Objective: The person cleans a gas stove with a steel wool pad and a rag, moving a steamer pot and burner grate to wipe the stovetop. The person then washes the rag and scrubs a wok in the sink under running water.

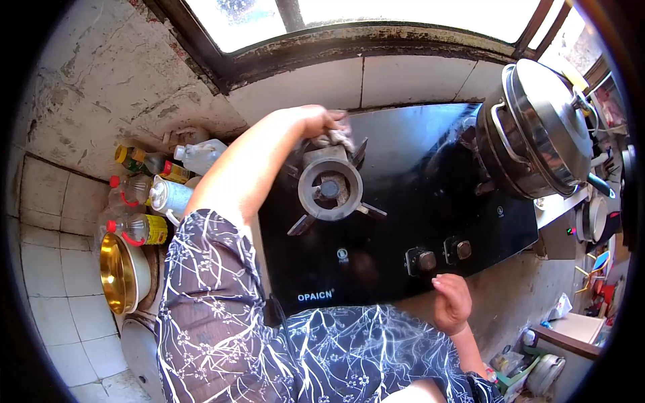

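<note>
My left hand [322, 121] reaches to the far side of the left burner, its fingers closed on a crumpled, greyish cloth [339, 136]. The cloth lies against the back of the round metal burner [330, 189], between its pot-support arms. My left forearm passes over the left edge of the black glass gas stove [376, 269]. My right hand [453, 302] hovers at the stove's front edge with loosely bent fingers and nothing in them. Nearest to it are two control knobs [423, 260], apart from the fingertips.
A large lidded steel pot [547, 127] stands over the right burner. Left of the stove are several bottles [144, 230], a light blue canister [171, 196] and a gold-coloured basin [117, 272]. A tiled wall and window frame [376, 43] border the back.
</note>
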Tool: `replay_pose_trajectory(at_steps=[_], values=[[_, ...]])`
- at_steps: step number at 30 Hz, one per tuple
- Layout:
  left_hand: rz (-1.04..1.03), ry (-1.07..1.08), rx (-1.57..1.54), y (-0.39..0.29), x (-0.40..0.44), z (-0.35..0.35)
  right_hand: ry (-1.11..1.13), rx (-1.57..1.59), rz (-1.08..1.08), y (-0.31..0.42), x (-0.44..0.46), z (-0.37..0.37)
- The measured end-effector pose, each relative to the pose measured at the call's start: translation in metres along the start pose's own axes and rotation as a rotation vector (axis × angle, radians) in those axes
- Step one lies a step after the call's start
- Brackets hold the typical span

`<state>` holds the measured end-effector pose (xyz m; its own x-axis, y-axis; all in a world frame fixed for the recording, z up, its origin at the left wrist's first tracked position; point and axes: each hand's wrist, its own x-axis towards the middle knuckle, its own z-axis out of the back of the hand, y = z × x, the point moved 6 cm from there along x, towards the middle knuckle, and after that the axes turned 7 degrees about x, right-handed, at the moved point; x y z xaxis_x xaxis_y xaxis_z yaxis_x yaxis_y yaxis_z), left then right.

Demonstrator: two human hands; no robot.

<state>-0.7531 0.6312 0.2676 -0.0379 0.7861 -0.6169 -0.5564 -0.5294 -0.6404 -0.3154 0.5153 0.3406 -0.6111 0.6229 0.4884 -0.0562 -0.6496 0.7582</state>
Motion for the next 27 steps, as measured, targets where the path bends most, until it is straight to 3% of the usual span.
replay_pose_trajectory(at_steps=[1, 2, 3, 5, 7, 15, 21, 27], values=[[-0.096, -0.03, 0.384, 0.015, -0.008, 0.011, -0.002, 0.002, 0.0, 0.001, 0.0, 0.0], [-0.019, -0.035, 0.152, 0.039, -0.014, 0.016, -0.025, -0.003, -0.001, 0.001, 0.0, 0.001], [-0.113, -0.071, 0.505, 0.03, -0.039, 0.019, -0.045, -0.007, 0.0, 0.001, 0.0, 0.002], [-0.253, -0.145, 0.621, 0.053, -0.059, 0.027, -0.042, -0.003, -0.007, 0.003, -0.001, 0.001], [-0.253, -0.212, 0.696, 0.068, -0.082, 0.028, -0.037, -0.009, 0.011, 0.004, -0.001, 0.001], [-0.207, -0.477, 0.546, 0.103, -0.126, 0.004, -0.066, -0.012, 0.082, 0.012, -0.004, 0.002], [-0.146, -0.546, 0.585, 0.111, -0.161, -0.032, -0.111, -0.065, 0.128, 0.018, -0.012, 0.015], [-0.289, -0.619, 0.539, 0.097, -0.203, -0.089, -0.166, -0.147, 0.096, 0.032, -0.037, 0.035]])
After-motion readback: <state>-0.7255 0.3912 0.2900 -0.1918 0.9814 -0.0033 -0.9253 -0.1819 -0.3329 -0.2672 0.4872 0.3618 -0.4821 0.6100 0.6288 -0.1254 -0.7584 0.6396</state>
